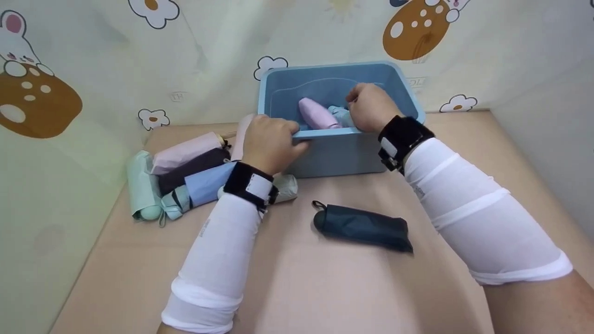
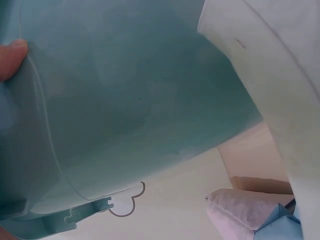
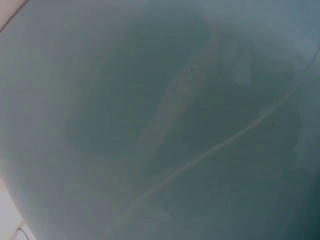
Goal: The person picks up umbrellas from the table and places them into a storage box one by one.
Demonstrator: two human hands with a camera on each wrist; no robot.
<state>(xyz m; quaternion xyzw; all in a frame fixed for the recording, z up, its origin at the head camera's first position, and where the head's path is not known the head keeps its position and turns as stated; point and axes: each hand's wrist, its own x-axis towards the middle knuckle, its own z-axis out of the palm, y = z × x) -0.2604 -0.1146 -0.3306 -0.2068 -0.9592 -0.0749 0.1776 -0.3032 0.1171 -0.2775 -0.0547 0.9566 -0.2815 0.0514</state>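
Observation:
A blue plastic storage bin [image 1: 341, 155] stands at the back of the table. My left hand [image 1: 271, 144] grips its near rim at the left corner; in the left wrist view a fingertip [image 2: 12, 60] lies against the bin wall. My right hand [image 1: 373, 109] is over the bin's right side, fingers bent and partly hidden. Beside it lies a light blue folded umbrella [image 1: 340, 113]; whether the hand holds it cannot be told. A pink folded umbrella [image 1: 318, 113] leans inside the bin. The right wrist view shows only bluish bin plastic [image 3: 165, 125].
A dark navy folded umbrella [image 1: 364, 226] lies on the table in front of the bin. To the left are several more: mint green [image 1: 143, 183], pale pink [image 1: 185, 150], dark purple [image 1: 195, 169], blue [image 1: 209, 182] and a whitish one [image 1: 286, 187]. A patterned curtain [image 1: 222, 41] hangs behind.

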